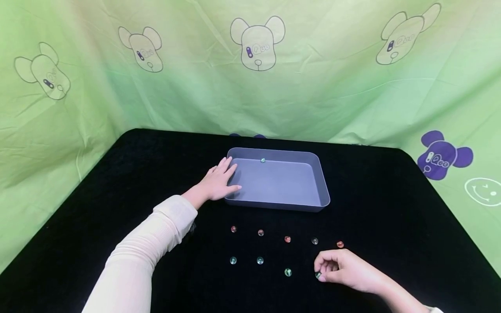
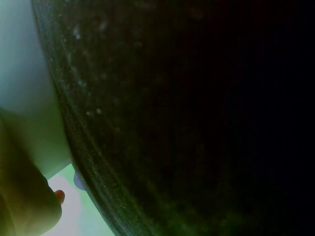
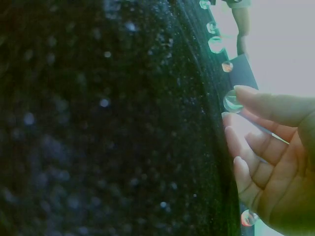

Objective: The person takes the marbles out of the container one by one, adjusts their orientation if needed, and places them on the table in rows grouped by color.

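My left hand rests on the left rim of a grey-blue rectangular tray, its fingers straight and spread. A green swirled marble lies inside the tray by its back wall. On the black cloth, my right hand pinches a clear green marble between thumb and index finger, right at the cloth. The other fingers curl loosely below in the right wrist view. To its left in the same row are a green marble and two teal ones. Part of my left hand shows blurred in the left wrist view.
Behind the green row runs a row of several reddish and clear marbles, among them a red marble, a clear dark marble and an orange-red marble just behind my right hand. A green printed curtain hangs around the black-covered table.
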{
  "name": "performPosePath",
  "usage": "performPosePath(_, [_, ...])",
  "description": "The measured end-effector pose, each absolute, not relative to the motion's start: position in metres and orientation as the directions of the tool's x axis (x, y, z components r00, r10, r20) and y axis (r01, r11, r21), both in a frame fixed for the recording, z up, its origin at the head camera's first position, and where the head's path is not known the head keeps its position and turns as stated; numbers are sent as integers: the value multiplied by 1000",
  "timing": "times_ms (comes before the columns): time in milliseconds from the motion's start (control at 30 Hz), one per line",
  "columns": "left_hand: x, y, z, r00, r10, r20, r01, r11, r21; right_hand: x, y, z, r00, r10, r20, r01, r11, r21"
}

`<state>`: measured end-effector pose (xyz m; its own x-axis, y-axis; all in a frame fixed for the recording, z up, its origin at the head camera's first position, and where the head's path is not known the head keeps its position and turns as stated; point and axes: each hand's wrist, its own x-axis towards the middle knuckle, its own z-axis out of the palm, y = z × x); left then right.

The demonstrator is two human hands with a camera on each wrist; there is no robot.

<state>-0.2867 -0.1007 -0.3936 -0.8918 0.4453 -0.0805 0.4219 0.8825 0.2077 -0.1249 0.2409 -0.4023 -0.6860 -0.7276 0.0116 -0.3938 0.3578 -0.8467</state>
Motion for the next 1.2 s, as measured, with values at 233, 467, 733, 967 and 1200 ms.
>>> performPosePath(233, [-288, -100, -395, -892, 445, -79, 423, 883, 202, -126, 240, -405, -675, -737, 19, -405, 349, -845])
performPosePath(467, [-288, -101, -396, -891, 445, -85, 422, 884, 200, -128, 242, -403, -663, -748, 27, -402, 325, -856])
performPosePath(733, [-289, -101, -394, -893, 441, -88, 418, 886, 199, -133, 247, -396, -663, -748, 33, -404, 319, -857])
performPosePath(967, [-290, -101, -393, -892, 444, -87, 421, 885, 199, -141, 243, -379, -679, -734, 31, -401, 336, -852])
performPosePath(1200, [-288, -103, -392, -884, 458, -98, 424, 871, 248, -157, 238, -369, -721, -693, 7, -369, 376, -850])
